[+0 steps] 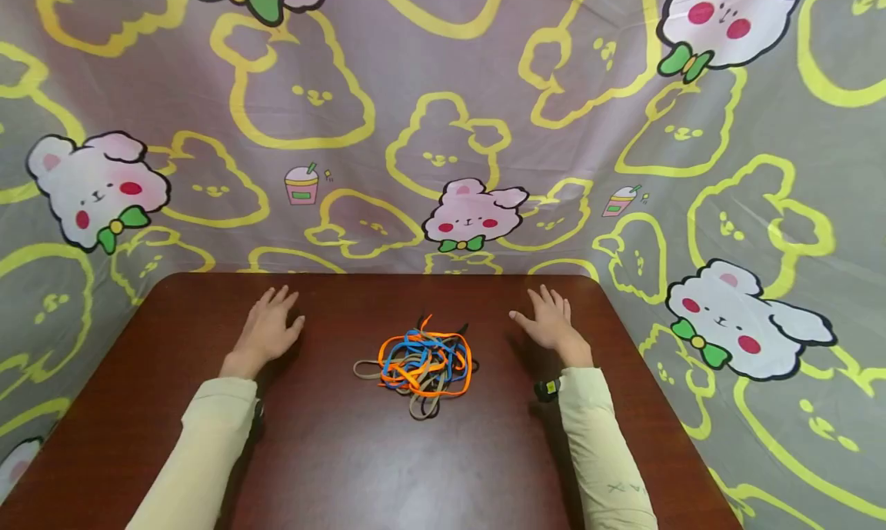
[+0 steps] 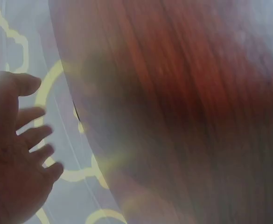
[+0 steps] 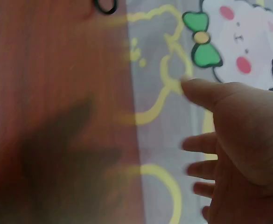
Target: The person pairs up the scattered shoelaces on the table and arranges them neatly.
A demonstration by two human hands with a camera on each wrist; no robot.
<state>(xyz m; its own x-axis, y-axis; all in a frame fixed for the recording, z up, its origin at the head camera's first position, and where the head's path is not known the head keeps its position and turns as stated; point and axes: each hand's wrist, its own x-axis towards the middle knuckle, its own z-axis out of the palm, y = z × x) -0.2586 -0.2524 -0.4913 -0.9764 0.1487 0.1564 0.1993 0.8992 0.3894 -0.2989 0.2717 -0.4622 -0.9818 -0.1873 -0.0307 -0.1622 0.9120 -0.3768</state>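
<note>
A tangled heap of flat laces or cords (image 1: 428, 365), in orange, blue, tan and black, lies mid-table between the two hands. To its left, my left hand (image 1: 266, 326) is held over the table with fingers extended and grips nothing. On the other side, my right hand (image 1: 550, 322) also has its fingers spread and holds nothing. Both hands are apart from the heap. The left wrist view shows the left hand (image 2: 19, 154) with loosely extended fingers. In the right wrist view the right hand (image 3: 248, 140) looks the same, and a black loop (image 3: 106, 5) shows at the top edge.
The dark red-brown wooden table (image 1: 332, 453) has rounded far corners. A grey cloth (image 1: 388, 68) printed with yellow outlines and white cartoon animals hangs behind and beside it. A dark wrist device (image 1: 547, 390) is on the right wrist.
</note>
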